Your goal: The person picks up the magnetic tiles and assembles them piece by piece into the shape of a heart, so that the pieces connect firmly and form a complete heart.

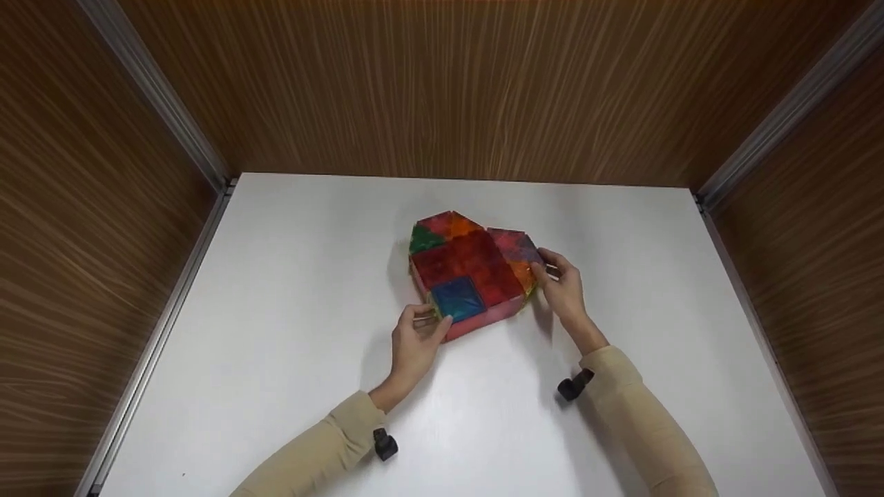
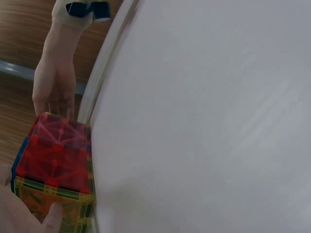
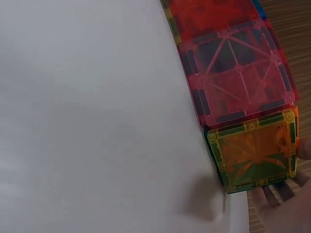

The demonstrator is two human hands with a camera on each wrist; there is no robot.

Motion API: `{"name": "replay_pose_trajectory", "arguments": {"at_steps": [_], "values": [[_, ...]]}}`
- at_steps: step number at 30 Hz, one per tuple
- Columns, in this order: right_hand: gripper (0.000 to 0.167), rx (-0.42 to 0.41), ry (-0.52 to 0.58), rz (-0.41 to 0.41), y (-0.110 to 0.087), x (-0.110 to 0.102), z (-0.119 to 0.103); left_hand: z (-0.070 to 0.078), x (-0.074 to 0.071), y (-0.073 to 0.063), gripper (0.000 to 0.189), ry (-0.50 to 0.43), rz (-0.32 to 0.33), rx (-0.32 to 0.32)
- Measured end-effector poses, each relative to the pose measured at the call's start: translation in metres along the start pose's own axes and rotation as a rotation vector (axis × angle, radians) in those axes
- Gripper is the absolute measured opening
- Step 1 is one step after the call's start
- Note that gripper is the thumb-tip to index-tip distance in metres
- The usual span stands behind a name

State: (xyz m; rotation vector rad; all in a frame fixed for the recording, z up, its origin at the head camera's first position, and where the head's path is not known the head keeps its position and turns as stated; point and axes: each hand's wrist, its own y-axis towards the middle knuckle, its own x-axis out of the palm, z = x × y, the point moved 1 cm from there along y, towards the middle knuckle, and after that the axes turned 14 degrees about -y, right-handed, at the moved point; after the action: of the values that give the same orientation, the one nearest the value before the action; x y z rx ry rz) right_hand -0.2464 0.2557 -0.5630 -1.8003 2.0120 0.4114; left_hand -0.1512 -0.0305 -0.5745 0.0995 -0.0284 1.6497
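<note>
A heart-shaped box of translucent magnetic tiles (image 1: 456, 259) sits on the white table, its top mostly dark red. At its near-left corner lies a blue square tile (image 1: 459, 298), and smaller triangles in green, pink, orange and purple fill the two rounded lobes. My left hand (image 1: 414, 342) grips that near corner, thumb by the blue tile and fingers round the left side. The right hand (image 1: 563, 286) holds the right lobe, with its thumb near an orange triangle. Pink and yellow side walls (image 3: 257, 153) show in the right wrist view; red and yellow ones (image 2: 56, 165) in the left.
The white table (image 1: 311, 276) stretches around the box on all sides. Wood-grain panels (image 1: 442, 90) stand at the back, left and right, with metal rails (image 1: 159, 90) at the corners. A small black camera (image 1: 385, 445) hangs from each sleeve cuff.
</note>
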Motion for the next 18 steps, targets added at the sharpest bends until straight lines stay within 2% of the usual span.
{"name": "replay_pose_trajectory", "arguments": {"at_steps": [3,7,11,15,18], "values": [[0.05,0.023,0.019,0.039,-0.004,0.005,-0.001,0.001,-0.01,0.01,0.04,0.013,0.006,0.015],[0.058,0.07,0.071,0.116,-0.024,0.014,-0.003,-0.001,-0.033,0.048,0.047,0.007,0.026,0.023],[0.064,0.097,0.118,0.146,-0.047,0.025,-0.007,-0.001,-0.051,0.087,0.058,-0.021,0.001,-0.056],[0.07,0.088,0.155,0.142,-0.059,0.034,-0.012,0.0,-0.056,0.115,0.065,-0.073,-0.067,-0.141],[0.073,0.078,0.169,0.143,-0.06,0.04,-0.013,0.0,-0.052,0.124,0.06,-0.1,-0.078,-0.162]]}}
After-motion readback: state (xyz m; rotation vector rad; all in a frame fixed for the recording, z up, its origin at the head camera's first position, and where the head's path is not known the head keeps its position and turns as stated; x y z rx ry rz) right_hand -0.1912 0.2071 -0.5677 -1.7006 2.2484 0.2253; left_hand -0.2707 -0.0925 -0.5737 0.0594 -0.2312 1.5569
